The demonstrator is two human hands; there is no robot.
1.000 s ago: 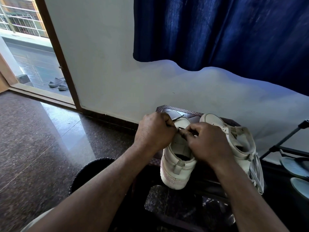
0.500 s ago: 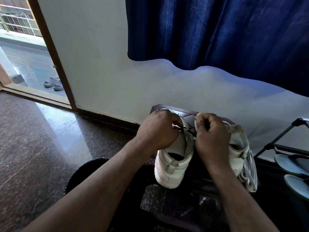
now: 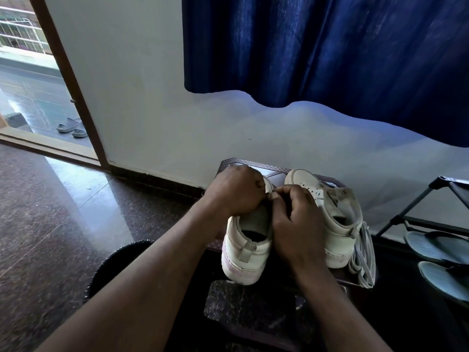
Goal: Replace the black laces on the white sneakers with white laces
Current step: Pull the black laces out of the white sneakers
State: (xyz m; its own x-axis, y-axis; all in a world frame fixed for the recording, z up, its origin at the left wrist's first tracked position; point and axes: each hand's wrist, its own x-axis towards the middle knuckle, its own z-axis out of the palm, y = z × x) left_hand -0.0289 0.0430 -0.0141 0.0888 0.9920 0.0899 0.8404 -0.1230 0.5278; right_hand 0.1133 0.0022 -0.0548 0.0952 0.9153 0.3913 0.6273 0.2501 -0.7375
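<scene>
fingers (image 3: 283,193) of the left hand (image 3: 236,191) and right hand (image 3: 297,222) curl tight, pinching the sneaker (image 3: 243,255) by its eyelet flaps at the surface's (image 3: 278,171) front left edge; any black lace is hidden. such a lace is likely limp and thin, best pinched near its tip.

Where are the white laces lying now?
In the head view, the white laces lie on the right, beside the outer side of the right sneaker, left of the grey sandals.
</scene>
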